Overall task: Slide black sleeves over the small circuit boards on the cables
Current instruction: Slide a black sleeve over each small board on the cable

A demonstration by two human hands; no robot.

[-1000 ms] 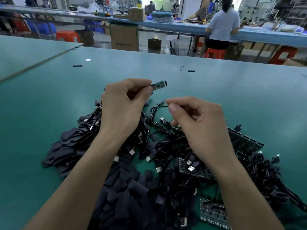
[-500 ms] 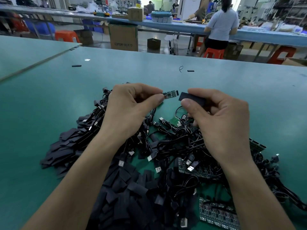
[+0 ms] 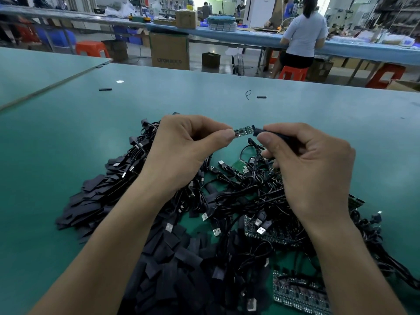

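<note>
My left hand [image 3: 186, 148] pinches one end of a small green circuit board [image 3: 244, 130] between thumb and forefinger, holding it above the table. My right hand [image 3: 306, 164] pinches a black sleeve [image 3: 272, 134], whose open end touches the board's free tip. Under both hands lies a tangle of black USB cables [image 3: 238, 196]. A heap of loose flat black sleeves [image 3: 163, 258] spreads at the lower left.
The green table [image 3: 68, 144] carries panels of green circuit boards [image 3: 295, 294] at the lower right and two stray black sleeves [image 3: 261, 97] farther back. A person on a red stool sits at a blue bench [image 3: 227, 35] beyond, with cardboard boxes [image 3: 169, 50] on the floor.
My right hand picked a black sleeve from the pile, raised it and brought it left to the board's tip. My left hand shifted slightly right and down with the board.
</note>
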